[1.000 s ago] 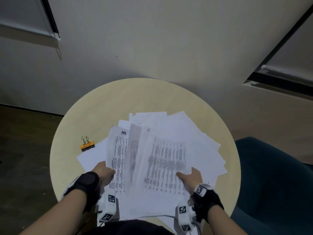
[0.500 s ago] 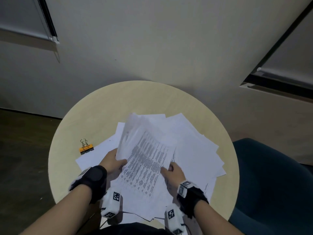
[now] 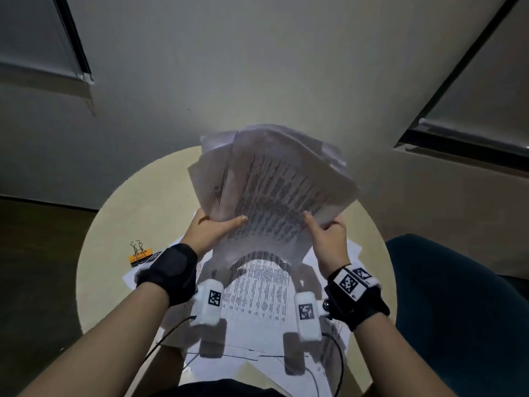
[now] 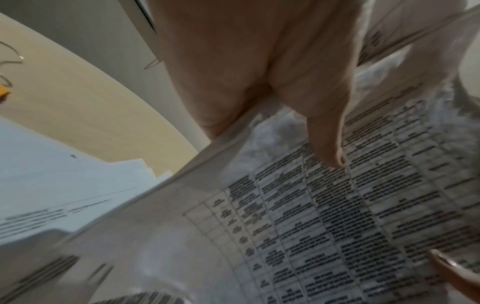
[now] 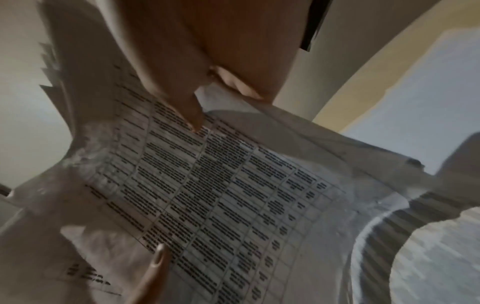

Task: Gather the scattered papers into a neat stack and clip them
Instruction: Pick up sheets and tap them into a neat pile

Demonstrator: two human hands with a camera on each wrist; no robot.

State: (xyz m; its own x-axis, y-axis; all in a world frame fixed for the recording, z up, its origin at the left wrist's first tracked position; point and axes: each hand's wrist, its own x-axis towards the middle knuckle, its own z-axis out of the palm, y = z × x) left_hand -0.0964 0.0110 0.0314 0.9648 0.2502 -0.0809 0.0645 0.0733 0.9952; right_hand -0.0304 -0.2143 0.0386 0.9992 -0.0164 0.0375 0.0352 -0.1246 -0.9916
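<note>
A thick, uneven bundle of printed papers (image 3: 274,190) is lifted above the round table (image 3: 148,202), its sheets fanned and misaligned at the top. My left hand (image 3: 213,229) grips the bundle's lower left edge, thumb on the printed face (image 4: 363,195). My right hand (image 3: 326,234) grips the lower right edge, thumb on the front sheet (image 5: 221,195). More loose sheets (image 3: 257,305) lie flat on the table beneath my wrists. An orange binder clip (image 3: 140,253) with wire handles sits on the table left of my left wrist.
A dark teal chair (image 3: 458,310) stands against the table's right side. A pale wall (image 3: 257,67) rises just behind the table. Dark floor (image 3: 34,267) lies to the left. Thin cables (image 3: 337,356) run from the wrist cameras over the lower sheets.
Both hands closed in from the sides of the spread sheets, gathered a bundle and raised it upright off the table. The clip stayed in place.
</note>
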